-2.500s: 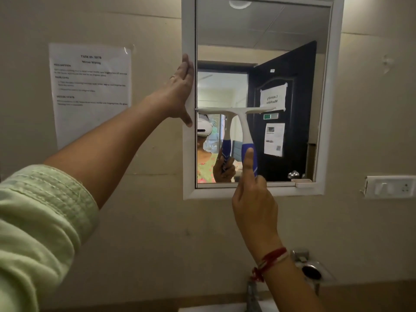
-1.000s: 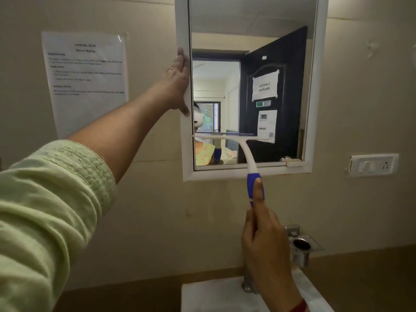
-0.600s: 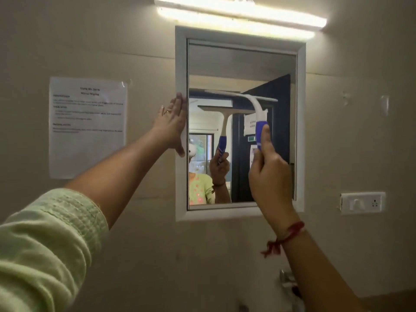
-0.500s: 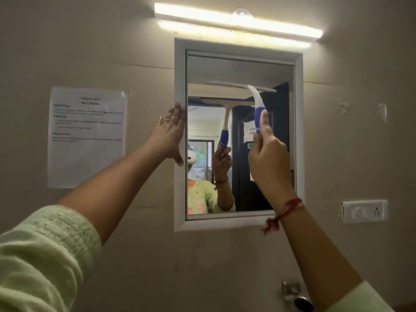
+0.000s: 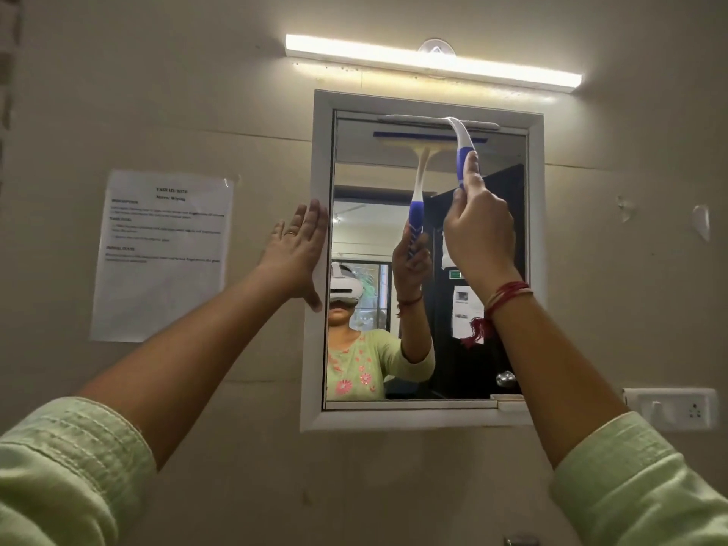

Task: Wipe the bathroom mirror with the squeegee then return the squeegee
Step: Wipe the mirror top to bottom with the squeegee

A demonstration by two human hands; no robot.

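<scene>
The bathroom mirror (image 5: 484, 238) hangs on the wall in a white frame (image 5: 315, 159). A white squeegee (image 5: 459, 139) with a blue grip has its blade pressed flat along the very top of the glass. My right hand (image 5: 478, 234) is shut on the blue grip, thumb pointing up the handle, a red thread around the wrist. My left hand (image 5: 297, 250) lies flat and open against the frame's left side, fingers up, thumb down. The glass reflects the squeegee, a person's arm and a dark door.
A lit tube light (image 5: 433, 63) runs just above the mirror. A printed paper sheet (image 5: 161, 254) is taped to the wall at the left. A white switch and socket plate (image 5: 675, 407) sits at the lower right. A metal fitting (image 5: 520, 541) peeks in at the bottom edge.
After a downward stroke to the mirror's bottom, my right hand lifted the squeegee back up; its blade now sits at the top edge. My left hand stayed on the frame.
</scene>
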